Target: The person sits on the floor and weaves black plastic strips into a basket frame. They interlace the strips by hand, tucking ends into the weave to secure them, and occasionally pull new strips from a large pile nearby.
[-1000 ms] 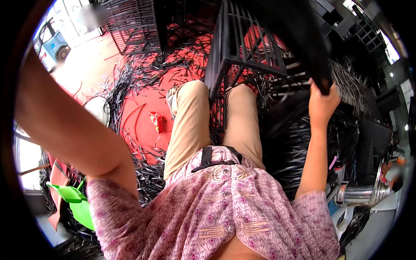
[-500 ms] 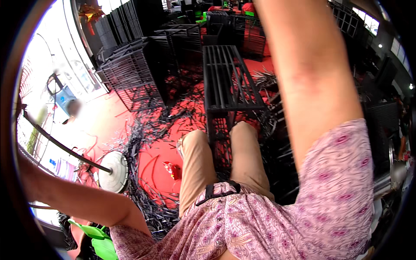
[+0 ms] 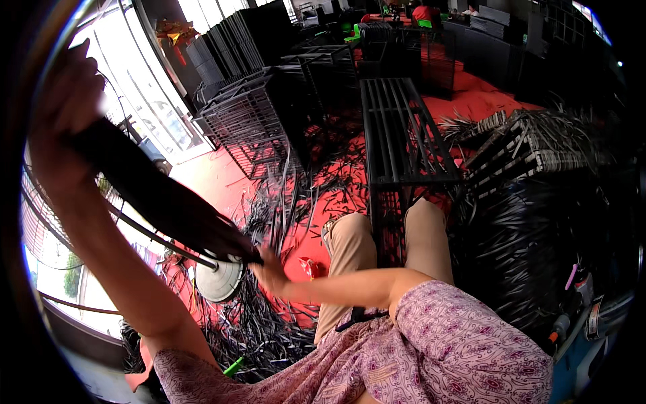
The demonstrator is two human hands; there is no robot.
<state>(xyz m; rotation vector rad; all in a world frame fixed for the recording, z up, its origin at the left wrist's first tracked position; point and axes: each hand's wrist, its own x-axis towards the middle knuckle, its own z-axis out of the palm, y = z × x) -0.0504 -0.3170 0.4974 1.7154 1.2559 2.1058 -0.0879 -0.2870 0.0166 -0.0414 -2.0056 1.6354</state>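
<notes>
Dimly, the left hand (image 3: 73, 101) blurs into shadow, its grip impossible to tell; the right hand (image 3: 271, 271) grips the near end of the black strip bundle (image 3: 163, 195), at left. Far ahead, a black frame (image 3: 402, 131) blocks some floor (image 3: 451, 108).

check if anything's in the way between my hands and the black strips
Nothing visible is. The left hand is at the upper end of the black strips, the right hand at the lower end. The round white base shows beyond them, not between.
</notes>
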